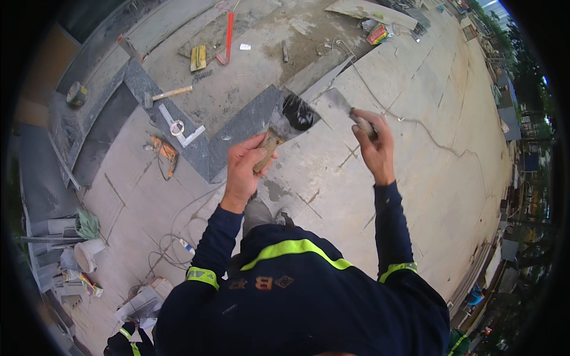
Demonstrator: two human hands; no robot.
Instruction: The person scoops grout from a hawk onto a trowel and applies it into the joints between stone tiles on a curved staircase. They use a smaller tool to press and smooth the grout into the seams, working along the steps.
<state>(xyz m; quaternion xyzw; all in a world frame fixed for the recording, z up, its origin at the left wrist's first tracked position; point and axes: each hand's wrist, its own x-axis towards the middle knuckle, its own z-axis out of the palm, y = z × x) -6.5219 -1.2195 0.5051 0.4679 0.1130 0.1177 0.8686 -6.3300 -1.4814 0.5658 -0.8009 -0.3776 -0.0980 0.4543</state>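
My left hand (246, 166) is closed round the worn wooden handle (269, 151) of a flat grey trowel. A thick, shiny black paste (298, 113) lies on its plate. To the right, my right hand (375, 142) grips a putty knife (340, 102), its broad blade pointing up and left toward the paste. The blade stands apart from the paste. Below the trowel, dark grey stone slabs (230, 135) form an edging, partly covered by my left hand and the trowel.
On the edging lie a steel square (191, 137) with a tape roll (177, 127) and a hammer (172, 93). An orange power tool (165, 155) sits on the paving. A yellow sponge float (198, 58), a bucket (90, 255) and a trailing cable (424, 126) are around. Another person's sleeve (127, 332) shows lower left.
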